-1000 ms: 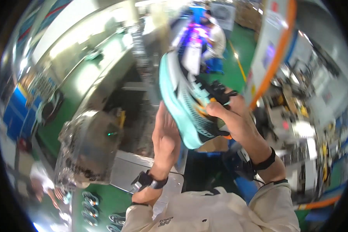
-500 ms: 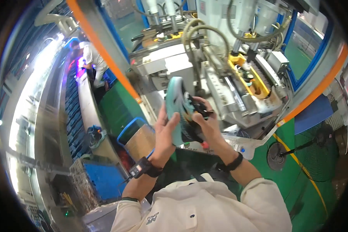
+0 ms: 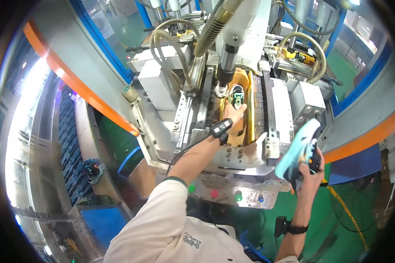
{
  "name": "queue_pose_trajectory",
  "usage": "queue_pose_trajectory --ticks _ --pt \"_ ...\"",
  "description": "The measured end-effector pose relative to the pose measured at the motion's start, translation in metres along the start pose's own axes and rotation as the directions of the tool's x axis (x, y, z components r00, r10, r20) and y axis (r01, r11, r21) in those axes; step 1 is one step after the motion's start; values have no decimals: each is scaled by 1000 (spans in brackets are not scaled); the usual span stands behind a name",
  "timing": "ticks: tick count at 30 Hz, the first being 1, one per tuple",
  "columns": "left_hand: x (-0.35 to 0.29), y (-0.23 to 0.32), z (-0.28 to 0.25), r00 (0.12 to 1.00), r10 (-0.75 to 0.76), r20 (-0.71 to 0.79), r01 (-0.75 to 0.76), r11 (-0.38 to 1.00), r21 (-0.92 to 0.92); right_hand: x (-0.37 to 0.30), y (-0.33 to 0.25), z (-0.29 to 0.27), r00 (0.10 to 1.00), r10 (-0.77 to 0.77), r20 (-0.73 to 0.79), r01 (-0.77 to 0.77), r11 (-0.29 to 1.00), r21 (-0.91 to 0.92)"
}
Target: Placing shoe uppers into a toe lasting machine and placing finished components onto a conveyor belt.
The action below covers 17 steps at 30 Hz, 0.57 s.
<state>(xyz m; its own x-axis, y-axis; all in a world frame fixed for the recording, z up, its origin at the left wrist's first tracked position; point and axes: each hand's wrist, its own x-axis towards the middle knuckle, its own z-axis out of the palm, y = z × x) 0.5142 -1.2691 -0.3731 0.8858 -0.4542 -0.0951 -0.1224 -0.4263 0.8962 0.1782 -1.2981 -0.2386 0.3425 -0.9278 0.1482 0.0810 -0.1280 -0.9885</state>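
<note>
A light mint and black sneaker (image 3: 299,149) is in my right hand (image 3: 310,175), out to the right of the machine. The thumb and fingers close round its dark, laced side, and the shoe stands tilted with its pale sole side to the left. My left hand (image 3: 235,114) reaches into a yellow trough (image 3: 249,125) in the machine. There it grips the near end of a second shoe (image 3: 237,96), dark with a pale green inside. Most of the fingers are hidden beneath that shoe. A black press cylinder (image 3: 227,61) hangs just left of and above it.
A metal panel with coloured buttons (image 3: 224,193) runs along the machine's front. Orange frame bars (image 3: 77,83) flank both sides. Ribbed hoses (image 3: 210,33) arch overhead. At left, a conveyor bench (image 3: 85,127) carries another shoe (image 3: 93,171). A blue-topped box (image 3: 103,225) stands nearer.
Both hands held the mint sneaker together before. My left hand has let go of it and moved into the trough onto another shoe. My right hand has carried the sneaker rightward. The view has turned right.
</note>
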Motion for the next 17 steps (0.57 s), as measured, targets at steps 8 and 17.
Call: queue_pose_trajectory --ticks 8,17 --pt "50 -31 -15 992 -106 -69 115 982 149 76 -9 37 997 -64 44 75 942 -328" --pt "-107 -12 -213 808 -148 570 543 562 -624 213 26 263 825 409 390 86 591 -802"
